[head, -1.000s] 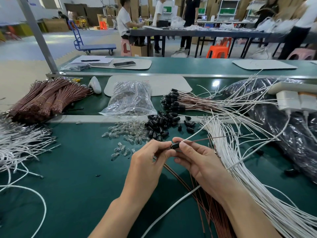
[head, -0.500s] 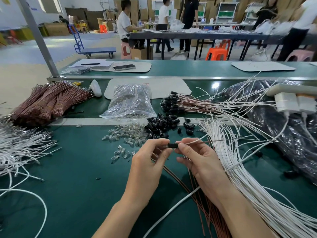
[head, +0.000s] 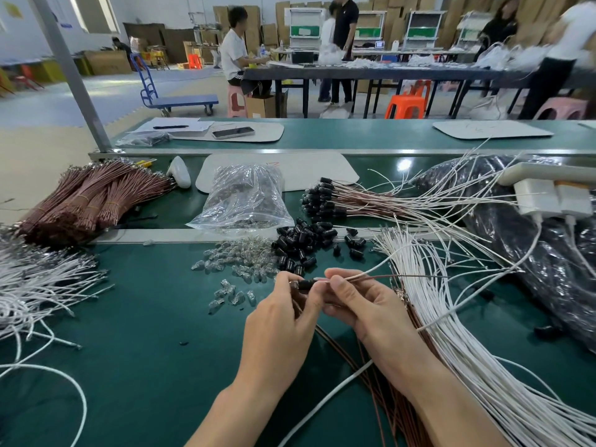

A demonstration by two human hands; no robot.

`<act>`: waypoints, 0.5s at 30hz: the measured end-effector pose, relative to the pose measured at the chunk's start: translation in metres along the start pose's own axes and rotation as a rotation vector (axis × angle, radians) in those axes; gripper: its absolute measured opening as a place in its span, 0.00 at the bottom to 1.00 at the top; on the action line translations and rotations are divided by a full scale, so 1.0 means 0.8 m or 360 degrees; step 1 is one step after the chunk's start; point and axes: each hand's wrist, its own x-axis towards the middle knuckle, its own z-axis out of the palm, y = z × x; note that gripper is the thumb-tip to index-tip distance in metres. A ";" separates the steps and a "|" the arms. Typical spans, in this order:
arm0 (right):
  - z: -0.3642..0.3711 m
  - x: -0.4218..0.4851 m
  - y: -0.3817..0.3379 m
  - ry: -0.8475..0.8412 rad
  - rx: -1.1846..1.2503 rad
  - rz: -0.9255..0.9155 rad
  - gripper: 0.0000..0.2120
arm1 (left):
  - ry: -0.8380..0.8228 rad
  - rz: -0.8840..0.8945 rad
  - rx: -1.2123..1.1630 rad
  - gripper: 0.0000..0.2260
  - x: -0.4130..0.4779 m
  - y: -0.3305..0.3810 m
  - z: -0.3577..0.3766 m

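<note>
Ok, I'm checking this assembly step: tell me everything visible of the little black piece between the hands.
The black piece is a small plastic-looking cylinder, held level above the table. The left hand pinches its left end; the right hand pinches the brown wire and white wire leaving its right end.

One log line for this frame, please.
left hand: pinches black socket | right hand: pinches wire pair at socket's end | near: loose black sockets, clear bulbs | surface: green bench
</note>
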 end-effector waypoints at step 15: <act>-0.007 0.004 0.006 0.0059 -0.0116 0.0051 0.13 | -0.0105 -0.0025 0.0182 0.17 0.000 -0.002 0.002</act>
